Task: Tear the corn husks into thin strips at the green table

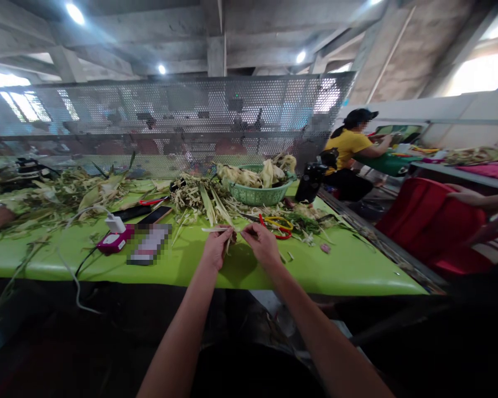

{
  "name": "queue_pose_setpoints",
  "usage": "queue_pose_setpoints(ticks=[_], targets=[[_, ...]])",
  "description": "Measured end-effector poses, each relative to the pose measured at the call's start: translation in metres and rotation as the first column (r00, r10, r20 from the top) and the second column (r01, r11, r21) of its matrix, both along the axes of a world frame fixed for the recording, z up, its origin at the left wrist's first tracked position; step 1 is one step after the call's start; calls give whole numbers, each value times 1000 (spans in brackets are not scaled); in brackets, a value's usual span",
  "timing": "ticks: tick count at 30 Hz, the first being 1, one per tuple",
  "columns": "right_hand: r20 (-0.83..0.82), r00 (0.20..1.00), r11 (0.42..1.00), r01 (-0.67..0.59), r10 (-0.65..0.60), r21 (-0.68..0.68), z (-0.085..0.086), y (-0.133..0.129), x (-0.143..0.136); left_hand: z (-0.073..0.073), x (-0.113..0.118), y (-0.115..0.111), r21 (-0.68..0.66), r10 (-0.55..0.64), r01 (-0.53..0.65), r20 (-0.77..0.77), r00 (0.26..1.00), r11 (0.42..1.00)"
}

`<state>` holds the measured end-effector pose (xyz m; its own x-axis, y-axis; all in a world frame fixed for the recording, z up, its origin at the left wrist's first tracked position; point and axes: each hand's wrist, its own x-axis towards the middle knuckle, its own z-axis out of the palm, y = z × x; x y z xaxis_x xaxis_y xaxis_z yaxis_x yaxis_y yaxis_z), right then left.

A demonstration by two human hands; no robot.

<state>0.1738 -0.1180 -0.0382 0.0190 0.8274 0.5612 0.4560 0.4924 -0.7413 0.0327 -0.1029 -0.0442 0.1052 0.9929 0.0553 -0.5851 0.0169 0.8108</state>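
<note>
Husk strip [216, 229]: pale, thin and flat, it lies level between your two hands, just above the near part of the green table [348, 265]. Your left hand [217, 247] is closed on it, fingers curled, with one end poking out past the knuckles to the left. Your right hand [262, 242] pinches near the other end, thumb and forefinger together; the strip itself is too fine to trace there. Both forearms reach in from the bottom edge.

The tabletop is smooth and glossy, lime-coloured. Beyond your hands sits a loose heap of dry husks [203, 202], stringy, tan and pale green, with long blade-shaped leaves. Behind it stands a teal plastic basket [257, 194], woven pattern, round, filled with crumpled yellowish husk. Just past your right hand lie looped bands [279, 224], red and yellow, thin and rubbery by their look.

To the left: a dark flat phone [154, 215], a white charger block [116, 224] on a small pink box [113, 241], a white cable trailing off the table edge.

A perforated metal screen [170, 121] backs the table. At right, a person in a yellow shirt [348, 145] sits at another bench, and a red fabric mass [431, 221] is near.
</note>
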Motion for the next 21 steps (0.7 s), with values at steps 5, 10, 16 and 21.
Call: queue_pose_setpoints(ticks=[5,10,16,21], targets=[[-72,997,996,-43,37,-81,2,2,0,2,-1,0,-120,-24,32,73,997,992],[-266,939,912,-295,220,-284,7,2,2,4,-1,-3,-86,-109,118,106,988,989],[-441,884,900,-311,155,-307,4,3,5,3,2,-6,-14,-170,171,75,983,985],[-517,840,903,-339,164,-265,7,1,4,0,4,-5,15,-205,204,72,976,979]])
